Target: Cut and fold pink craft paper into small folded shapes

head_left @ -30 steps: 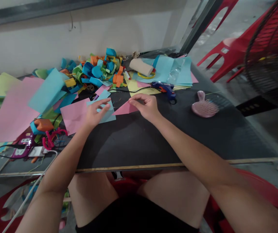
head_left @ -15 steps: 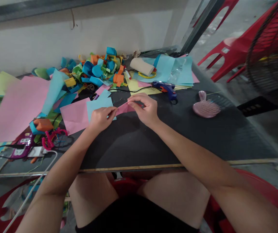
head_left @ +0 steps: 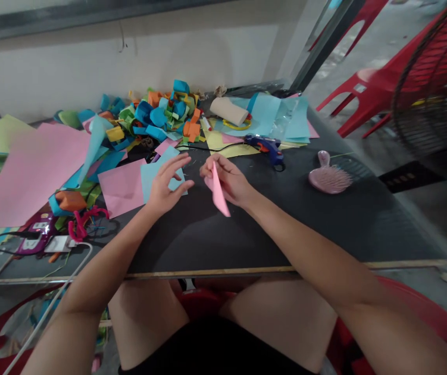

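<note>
Tbl: pink ppr in R fingers

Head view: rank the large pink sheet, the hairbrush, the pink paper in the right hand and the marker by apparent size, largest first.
1. Large pink sheet
2. Hairbrush
3. Pink paper in the right hand, seen nearly edge-on
4. Marker

Left hand splayed, right hand in a pinch, forearms angled inward.

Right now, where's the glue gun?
In the head view, the glue gun lies right of centre, beyond the right hand, left of the pink hairbrush.
</note>
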`<control>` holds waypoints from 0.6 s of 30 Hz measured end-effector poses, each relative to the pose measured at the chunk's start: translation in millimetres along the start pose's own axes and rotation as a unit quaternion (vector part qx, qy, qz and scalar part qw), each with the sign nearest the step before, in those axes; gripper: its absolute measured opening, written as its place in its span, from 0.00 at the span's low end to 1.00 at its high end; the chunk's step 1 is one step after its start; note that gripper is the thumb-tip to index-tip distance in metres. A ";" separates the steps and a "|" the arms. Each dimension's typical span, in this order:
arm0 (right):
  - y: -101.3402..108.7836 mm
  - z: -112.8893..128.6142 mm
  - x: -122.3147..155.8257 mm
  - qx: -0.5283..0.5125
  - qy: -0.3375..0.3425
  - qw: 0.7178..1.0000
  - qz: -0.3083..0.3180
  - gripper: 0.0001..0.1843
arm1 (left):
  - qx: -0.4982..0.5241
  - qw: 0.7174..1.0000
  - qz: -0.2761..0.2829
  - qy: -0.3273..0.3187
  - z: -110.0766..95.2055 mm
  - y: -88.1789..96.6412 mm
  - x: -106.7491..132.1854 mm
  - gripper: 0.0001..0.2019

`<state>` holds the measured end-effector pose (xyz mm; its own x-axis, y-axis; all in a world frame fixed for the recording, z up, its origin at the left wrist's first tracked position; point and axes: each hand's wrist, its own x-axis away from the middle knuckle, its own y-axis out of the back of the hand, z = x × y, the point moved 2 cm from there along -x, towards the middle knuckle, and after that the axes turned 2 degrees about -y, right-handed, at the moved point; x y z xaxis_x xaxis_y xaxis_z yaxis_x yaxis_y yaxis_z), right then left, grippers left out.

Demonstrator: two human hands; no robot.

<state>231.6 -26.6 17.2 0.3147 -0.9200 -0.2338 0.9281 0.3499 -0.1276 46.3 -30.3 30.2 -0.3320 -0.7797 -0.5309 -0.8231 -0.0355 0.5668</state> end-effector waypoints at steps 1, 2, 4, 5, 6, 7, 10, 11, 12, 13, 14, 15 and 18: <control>-5.5 -2.6 0.8 -0.031 -0.035 0.999 0.020 0.24 | -0.018 1.000 -0.011 -0.014 -2.2 -1.4 0.2 0.29; -11.0 -5.3 1.6 -0.059 -0.071 0.995 0.041 0.23 | -0.033 0.999 -0.019 -0.023 -3.9 -2.8 0.4 0.30; -20.4 -10.4 2.9 -0.124 -0.141 0.980 0.071 0.22 | -0.041 0.998 -0.020 -0.039 -6.0 -5.7 1.0 0.27; -23.9 -12.8 3.4 -0.161 -0.170 0.969 0.078 0.20 | -0.030 0.998 -0.013 -0.050 -6.6 -7.2 1.3 0.24; -26.4 -14.9 3.7 -0.197 -0.196 0.957 0.082 0.18 | -0.010 0.998 -0.004 -0.065 -7.4 -8.9 1.7 0.20; -28.1 -16.6 4.2 -0.228 -0.217 0.946 0.085 0.16 | 0.017 0.997 0.004 -0.078 -8.2 -10.4 2.1 0.18; -29.6 -18.7 6.5 -0.275 -0.249 0.922 0.105 0.14 | 0.109 0.991 0.013 -0.077 -11.5 -14.2 3.7 0.14; -29.1 -18.5 7.3 -0.273 -0.247 0.923 0.113 0.14 | 0.138 0.989 0.013 -0.055 -12.2 -15.1 4.1 0.14; -28.1 -18.3 7.8 -0.265 -0.238 0.928 0.113 0.14 | 0.165 0.986 0.009 -0.023 -12.3 -15.5 4.4 0.15; -26.4 -18.0 7.7 -0.254 -0.225 0.935 0.102 0.14 | 0.185 0.983 0.000 0.013 -11.6 -15.2 4.5 0.15; -23.9 -18.0 7.0 -0.241 -0.214 0.943 0.082 0.13 | 0.197 0.979 -0.012 0.048 -10.1 -14.3 4.3 0.16; -20.9 -18.2 5.8 -0.229 -0.208 0.949 0.059 0.12 | 0.197 0.977 -0.026 0.078 -8.0 -12.6 4.0 0.16; -9.3 -18.9 0.1 -0.196 -0.226 0.954 0.018 0.14 | 0.124 0.984 -0.037 0.122 -0.5 -6.7 1.9 0.14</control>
<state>219.2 -26.6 0.1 0.4815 -0.8571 0.1830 0.7971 0.3414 -0.4980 51.4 -31.8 25.7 -0.1702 -0.9091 -0.3803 -0.9381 0.0313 0.3450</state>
